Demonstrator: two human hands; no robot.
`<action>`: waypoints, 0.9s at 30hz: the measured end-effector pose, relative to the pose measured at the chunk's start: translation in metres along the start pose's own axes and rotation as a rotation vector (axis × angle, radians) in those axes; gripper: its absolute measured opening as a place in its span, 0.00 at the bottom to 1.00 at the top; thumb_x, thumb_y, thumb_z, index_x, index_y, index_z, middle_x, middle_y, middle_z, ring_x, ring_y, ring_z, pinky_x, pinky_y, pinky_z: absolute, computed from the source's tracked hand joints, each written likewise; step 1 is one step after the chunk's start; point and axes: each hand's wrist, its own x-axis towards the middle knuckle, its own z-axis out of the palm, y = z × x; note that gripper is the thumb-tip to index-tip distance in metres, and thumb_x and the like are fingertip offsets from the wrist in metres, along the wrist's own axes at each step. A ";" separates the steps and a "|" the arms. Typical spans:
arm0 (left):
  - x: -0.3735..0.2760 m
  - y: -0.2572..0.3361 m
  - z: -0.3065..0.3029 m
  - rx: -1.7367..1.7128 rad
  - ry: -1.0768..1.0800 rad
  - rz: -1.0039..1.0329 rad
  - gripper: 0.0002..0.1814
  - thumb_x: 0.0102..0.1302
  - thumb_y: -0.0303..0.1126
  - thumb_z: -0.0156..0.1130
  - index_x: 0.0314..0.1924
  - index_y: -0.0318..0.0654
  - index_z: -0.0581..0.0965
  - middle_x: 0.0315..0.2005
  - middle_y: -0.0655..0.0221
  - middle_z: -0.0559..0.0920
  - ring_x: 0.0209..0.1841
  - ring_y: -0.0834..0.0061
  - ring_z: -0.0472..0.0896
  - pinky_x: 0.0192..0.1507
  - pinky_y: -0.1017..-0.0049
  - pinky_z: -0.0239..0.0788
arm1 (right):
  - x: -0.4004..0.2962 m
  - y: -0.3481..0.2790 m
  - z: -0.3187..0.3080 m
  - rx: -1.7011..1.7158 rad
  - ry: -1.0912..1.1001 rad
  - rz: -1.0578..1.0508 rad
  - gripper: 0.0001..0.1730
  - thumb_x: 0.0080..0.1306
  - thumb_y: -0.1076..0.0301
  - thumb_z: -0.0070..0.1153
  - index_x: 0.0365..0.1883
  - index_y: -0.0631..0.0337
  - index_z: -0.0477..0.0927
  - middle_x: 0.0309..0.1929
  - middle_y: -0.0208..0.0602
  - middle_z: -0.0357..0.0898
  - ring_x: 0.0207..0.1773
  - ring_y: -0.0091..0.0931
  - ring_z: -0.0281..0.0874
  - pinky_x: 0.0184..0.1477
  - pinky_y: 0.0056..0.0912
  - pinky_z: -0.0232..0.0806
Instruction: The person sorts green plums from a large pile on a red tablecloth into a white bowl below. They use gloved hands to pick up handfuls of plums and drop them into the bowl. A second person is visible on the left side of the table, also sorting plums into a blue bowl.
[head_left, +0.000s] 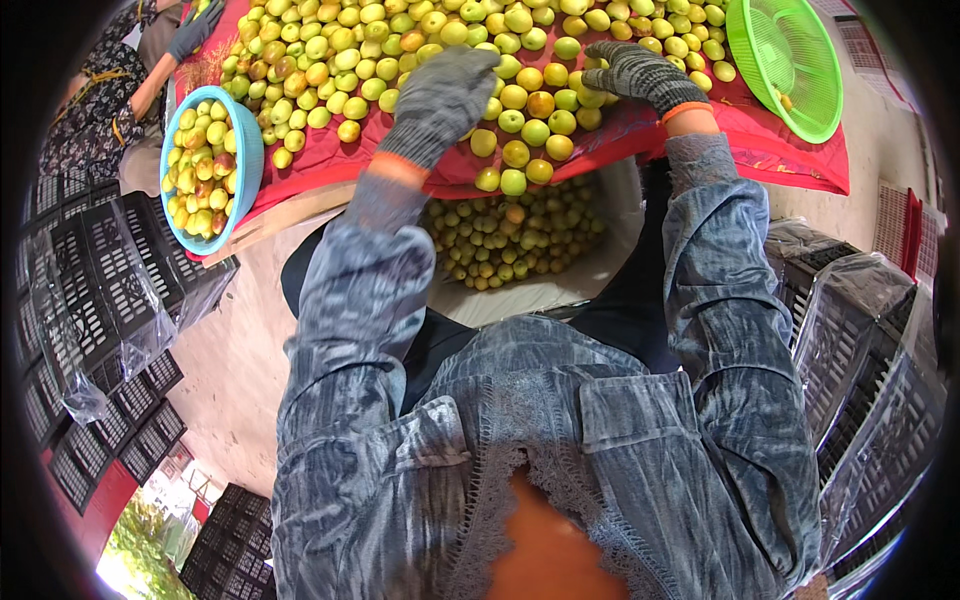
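Yellow-green round fruits, likely jujubes (535, 133), lie spread over a red cloth-covered table before me. My left hand (448, 101), in a grey knit glove, is over the fruits with its fingers bent, slightly blurred; whether it holds one is hidden. To the right, my right hand (641, 75), gloved alike, has its fingers curved around the edge of the loose fruits, touching some; its palm is hidden. Several fruits lie at the cloth's front edge, directly above a pale-lined container (615, 276) between my legs, which holds many more of them.
A blue basket (251, 150) full of fruit stands at the table's left corner, a green plastic basket (814, 75) at the right. Black plastic crates (105, 277) are stacked left, plastic-wrapped crates (862, 360) right. Another person's gloved hand (196, 31) is at the upper left.
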 end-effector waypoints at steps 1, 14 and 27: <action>0.015 0.004 0.007 0.124 -0.053 0.069 0.13 0.62 0.37 0.55 0.45 0.43 0.76 0.40 0.59 0.80 0.43 0.58 0.78 0.45 0.64 0.70 | 0.001 0.002 0.001 -0.013 0.035 0.078 0.38 0.60 0.41 0.49 0.63 0.52 0.63 0.59 0.43 0.69 0.60 0.39 0.68 0.61 0.39 0.60; -0.053 0.029 0.038 -0.324 -0.343 -0.091 0.23 0.52 0.40 0.61 0.48 0.39 0.72 0.37 0.59 0.80 0.42 0.62 0.79 0.43 0.66 0.71 | 0.001 -0.028 0.018 -0.123 0.079 -0.188 0.37 0.62 0.42 0.47 0.57 0.65 0.64 0.49 0.53 0.75 0.54 0.43 0.72 0.54 0.40 0.64; -0.078 -0.010 0.015 -2.311 0.025 -0.482 0.27 0.69 0.47 0.44 0.62 0.38 0.65 0.62 0.49 0.61 0.61 0.49 0.65 0.56 0.52 0.64 | -0.013 -0.068 0.036 0.317 -0.002 -0.494 0.24 0.59 0.48 0.48 0.48 0.55 0.76 0.41 0.43 0.79 0.47 0.38 0.76 0.50 0.40 0.66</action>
